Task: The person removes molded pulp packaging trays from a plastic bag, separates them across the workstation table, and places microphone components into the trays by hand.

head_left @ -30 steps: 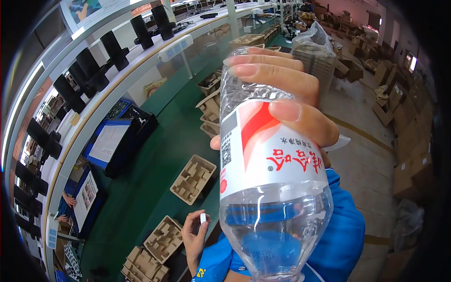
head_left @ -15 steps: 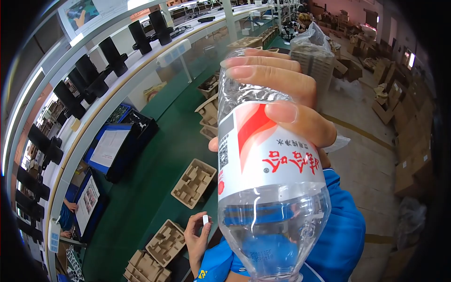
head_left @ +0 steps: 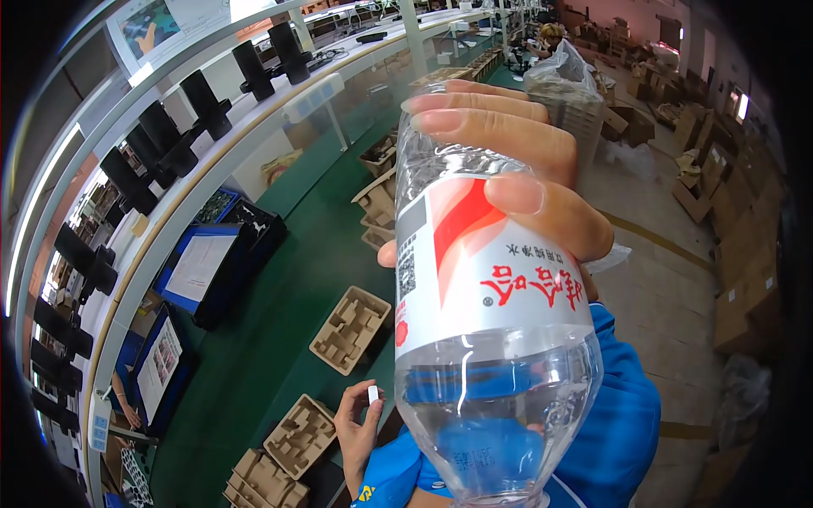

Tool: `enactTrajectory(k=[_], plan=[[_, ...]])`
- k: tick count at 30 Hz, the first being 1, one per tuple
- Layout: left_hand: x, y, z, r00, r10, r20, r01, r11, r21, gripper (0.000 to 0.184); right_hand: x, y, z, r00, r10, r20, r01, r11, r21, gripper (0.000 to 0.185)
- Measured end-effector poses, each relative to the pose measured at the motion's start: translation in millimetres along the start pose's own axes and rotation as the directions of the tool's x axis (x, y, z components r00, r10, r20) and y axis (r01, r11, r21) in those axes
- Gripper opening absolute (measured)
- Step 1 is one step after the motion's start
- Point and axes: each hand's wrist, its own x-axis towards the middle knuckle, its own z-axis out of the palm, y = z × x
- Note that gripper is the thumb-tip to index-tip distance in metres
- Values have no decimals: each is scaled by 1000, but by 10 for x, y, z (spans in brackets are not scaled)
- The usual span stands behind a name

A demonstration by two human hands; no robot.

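A clear plastic water bottle (head_left: 500, 398) with a red and white label fills the middle of the view, tilted neck-down toward me. Its neck runs off the bottom edge, so the mouth is hidden. My right hand (head_left: 533, 161) is closed round the bottle's base half, fingers across the label and a thumb tip at the far left side. Some clear liquid seems to sit toward the neck. Lower down, my left hand (head_left: 357, 432) pinches a small white bottle cap (head_left: 373, 394) between thumb and fingertips. Both arms wear blue sleeves.
Brown moulded pulp trays (head_left: 351, 330) lie on the green bench (head_left: 246, 356). Blue bins (head_left: 199, 267) with papers stand at left, near a co-worker's hand (head_left: 129, 415). Black cylindrical parts (head_left: 203, 103) line the shelf. Cardboard boxes (head_left: 745, 305) pile up at right.
The bottle and my right hand have shifted slightly right in view. My left hand is nearly still. At far left, the co-worker's hand has moved down from the paper.
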Motion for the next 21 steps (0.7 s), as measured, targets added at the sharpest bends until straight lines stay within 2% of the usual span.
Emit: enactTrajectory(k=[2, 3, 12, 15, 17, 19, 20, 21], plan=[[-6, -1, 2, 1000, -6, -7, 6, 1000, 14, 30, 56, -100, -59, 988, 151, 37, -152, 988, 39, 58], [-11, -1, 5, 1000, -10, -9, 10, 1000, 21, 31, 71, -113, -76, 983, 177, 43, -179, 983, 50, 58], [-43, 10, 5, 1000, -11, 4, 11, 997, 76, 32, 201, -238, -75, 962, 260, 80, -266, 960, 83, 54], [-18, 48, -6, 994, 108, 0, -107, 990, 93, 35, 146, -349, -13, 962, 266, 55, -270, 959, 89, 53], [25, 236, 8, 978, 202, -50, -197, 977, 86, 36, -52, -432, 125, 974, 224, -40, -217, 968, 129, 52], [88, 384, -100, 927, 376, -3, -363, 898, 248, 35, -49, -689, 168, 939, 343, -11, -330, 912, 243, 51], [159, 246, -249, 937, 348, -31, -337, 924, 183, 36, -88, -841, 216, 908, 419, 12, -401, 858, 321, 51], [112, 148, -305, 899, 432, -77, -422, 898, 123, 40, -122, -1028, 266, 862, 504, 53, -479, 777, 410, 50]])
